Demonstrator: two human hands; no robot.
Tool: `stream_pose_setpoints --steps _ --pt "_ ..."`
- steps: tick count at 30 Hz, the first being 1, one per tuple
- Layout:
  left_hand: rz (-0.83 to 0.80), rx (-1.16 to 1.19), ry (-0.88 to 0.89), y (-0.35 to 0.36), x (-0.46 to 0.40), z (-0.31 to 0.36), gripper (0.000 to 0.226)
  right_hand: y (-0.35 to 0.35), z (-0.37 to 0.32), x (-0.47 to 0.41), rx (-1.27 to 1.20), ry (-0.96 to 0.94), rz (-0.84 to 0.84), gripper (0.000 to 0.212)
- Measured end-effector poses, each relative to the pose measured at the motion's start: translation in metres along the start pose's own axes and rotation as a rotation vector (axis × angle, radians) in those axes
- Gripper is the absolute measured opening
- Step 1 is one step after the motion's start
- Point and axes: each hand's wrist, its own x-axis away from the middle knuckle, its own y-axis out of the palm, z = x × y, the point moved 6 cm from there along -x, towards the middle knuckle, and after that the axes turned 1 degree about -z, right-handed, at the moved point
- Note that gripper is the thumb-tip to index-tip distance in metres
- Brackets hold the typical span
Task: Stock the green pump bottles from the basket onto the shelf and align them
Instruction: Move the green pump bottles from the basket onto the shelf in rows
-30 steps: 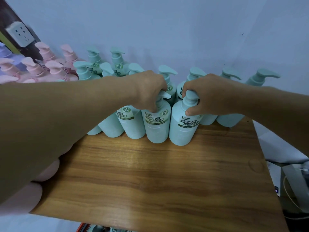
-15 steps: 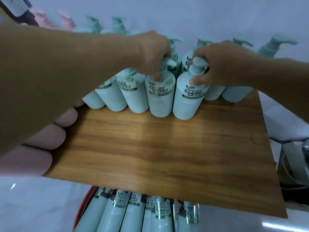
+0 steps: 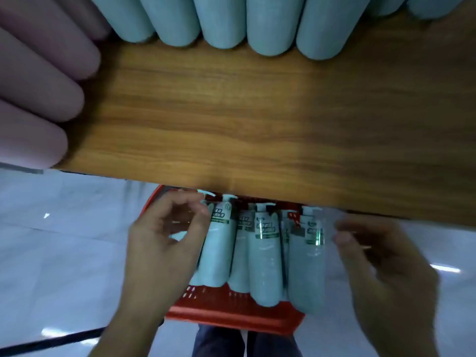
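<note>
Both hands had been brought down from the shelved bottles to the basket (image 3: pixel 231 320) below. The left hand (image 3: pixel 164 243) was half curled beside the nearest bottle (image 3: pixel 219 248), gripping nothing; the right hand (image 3: pixel 381 264) was spread open, empty. Several bottles were seen lying in the basket, so restocking was judged unfinished. Farther off, the shelf (image 3: pixel 257 119) was lined with a green row (image 3: pixel 273 24) beside pink bottles (image 3: pixel 38 73)
</note>
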Motion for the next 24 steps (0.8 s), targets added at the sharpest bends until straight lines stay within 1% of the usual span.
stream_pose_setpoints --steps 1,2,3,4,5,6,7,9,11,12,13,15,17,19,21,22,24 --pt "-0.021 -0.02 -0.056 0.008 0.014 -0.022 0.02 0.021 -0.007 0.031 0.107 -0.029 0.004 0.012" --pt "-0.073 -0.054 -0.133 0.022 0.03 -0.043 0.021 0.045 -0.007 0.046 0.118 0.039 -0.044 0.017" --pt "-0.161 -0.083 -0.247 0.041 0.047 -0.068 0.025 0.055 0.012 0.057 0.102 0.131 -0.032 0.027" --pt "-0.265 -0.105 -0.352 0.061 0.059 -0.092 0.035 0.061 0.036 0.064 0.146 0.202 -0.013 0.038" --pt "-0.373 -0.122 -0.435 0.081 0.069 -0.112 0.05 0.063 0.047 0.066 0.207 0.202 0.018 0.049" --pt "-0.449 -0.137 -0.493 0.099 0.076 -0.125 0.068 0.063 0.062 0.066 0.287 0.248 0.001 0.057" --pt "-0.48 -0.122 -0.521 0.114 0.079 -0.133 0.08 0.062 0.082 0.066 0.343 0.317 -0.007 0.069" --pt "-0.504 -0.029 -0.544 0.142 0.082 -0.141 0.088 0.065 0.113 0.063 0.383 0.451 -0.039 0.097" --pt "-0.489 -0.004 -0.583 0.163 0.079 -0.145 0.092 0.069 0.13 0.056 0.376 0.495 -0.073 0.108" --pt "-0.476 -0.016 -0.609 0.17 0.078 -0.148 0.098 0.07 0.133 0.05 0.367 0.506 -0.097 0.109" --pt "-0.459 -0.044 -0.622 0.175 0.078 -0.15 0.103 0.071 0.136 0.045 0.336 0.512 -0.122 0.106" --pt "-0.43 -0.116 -0.601 0.181 0.077 -0.151 0.111 0.072 0.14 0.035 0.306 0.511 -0.163 0.09" --pt "-0.404 -0.155 -0.603 0.185 0.074 -0.153 0.114 0.069 0.148 0.027 0.287 0.537 -0.19 0.085" --pt "-0.392 -0.206 -0.619 0.19 0.069 -0.155 0.117 0.068 0.157 0.021 0.266 0.576 -0.215 0.087" --pt "-0.399 -0.276 -0.634 0.195 0.064 -0.157 0.124 0.073 0.161 0.016 0.253 0.573 -0.241 0.084" --pt "-0.403 -0.308 -0.647 0.197 0.062 -0.157 0.13 0.076 0.161 0.014 0.273 0.562 -0.259 0.087" --pt "-0.394 -0.326 -0.667 0.2 0.06 -0.159 0.135 0.081 0.163 0.01 0.346 0.538 -0.294 0.1"
